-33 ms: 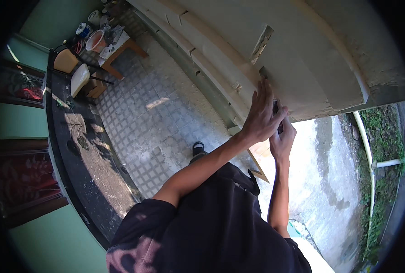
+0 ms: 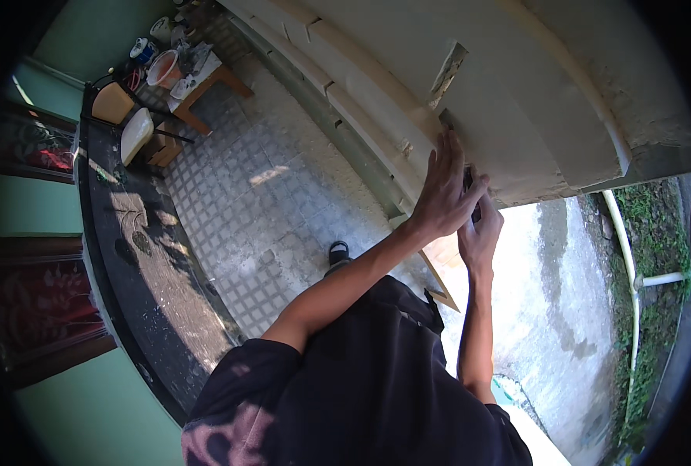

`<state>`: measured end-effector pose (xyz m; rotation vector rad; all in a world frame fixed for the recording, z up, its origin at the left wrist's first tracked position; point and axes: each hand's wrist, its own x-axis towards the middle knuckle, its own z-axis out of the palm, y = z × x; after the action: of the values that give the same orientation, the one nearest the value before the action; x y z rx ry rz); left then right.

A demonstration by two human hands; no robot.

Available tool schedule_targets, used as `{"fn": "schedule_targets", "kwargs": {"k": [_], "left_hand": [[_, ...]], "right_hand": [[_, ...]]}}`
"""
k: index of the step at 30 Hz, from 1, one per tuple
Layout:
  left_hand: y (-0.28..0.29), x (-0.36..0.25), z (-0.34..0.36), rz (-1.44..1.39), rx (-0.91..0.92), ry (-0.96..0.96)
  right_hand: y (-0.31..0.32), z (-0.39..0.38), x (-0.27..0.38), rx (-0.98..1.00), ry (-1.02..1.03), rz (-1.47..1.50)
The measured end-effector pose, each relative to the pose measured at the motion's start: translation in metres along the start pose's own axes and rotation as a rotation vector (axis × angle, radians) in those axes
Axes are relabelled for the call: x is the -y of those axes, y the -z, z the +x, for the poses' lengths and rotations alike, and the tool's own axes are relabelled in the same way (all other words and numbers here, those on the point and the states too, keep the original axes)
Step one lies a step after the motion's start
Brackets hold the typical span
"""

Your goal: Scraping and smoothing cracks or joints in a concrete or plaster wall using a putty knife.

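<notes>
My right hand (image 2: 481,233) is closed round a dark hand tool, which looks like a plastering trowel (image 2: 468,180). Its flat dark end shows above my left fingertips, against the plastered surface (image 2: 516,132). My left hand (image 2: 442,186) lies along the tool with fingers stretched out and pressed flat, its thumb crossing toward the right hand. Most of the blade and handle is hidden under both hands. Just above is a narrow rectangular slot (image 2: 447,74) cut in the plaster, its inside rough.
Stepped ledges (image 2: 361,116) run along the wall to the left. A tiled floor (image 2: 260,225) lies below, my sandalled foot (image 2: 338,252) on it. Chairs (image 2: 136,137), a low table (image 2: 221,78) and a bucket (image 2: 163,70) stand far left. A white pipe (image 2: 629,264) runs at right.
Both hands and the tool have shifted very slightly up and to the left along the surface. Everything else looks the same.
</notes>
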<state>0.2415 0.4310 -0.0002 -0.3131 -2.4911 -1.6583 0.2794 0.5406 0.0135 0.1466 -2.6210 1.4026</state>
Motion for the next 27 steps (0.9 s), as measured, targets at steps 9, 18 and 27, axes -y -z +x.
{"fn": "schedule_targets", "kwargs": {"k": [9,18,27], "left_hand": [[0.012,0.000,-0.004,-0.051,0.024,-0.033],[0.013,-0.004,0.016,-0.104,0.008,-0.051],[0.044,0.001,0.001,-0.171,0.038,-0.041]], "right_hand": [[-0.004,-0.004,0.009,-0.055,0.047,0.054],[-0.002,0.016,0.019,-0.072,0.061,0.039],[-0.021,0.000,0.037,-0.018,-0.009,0.113]]}}
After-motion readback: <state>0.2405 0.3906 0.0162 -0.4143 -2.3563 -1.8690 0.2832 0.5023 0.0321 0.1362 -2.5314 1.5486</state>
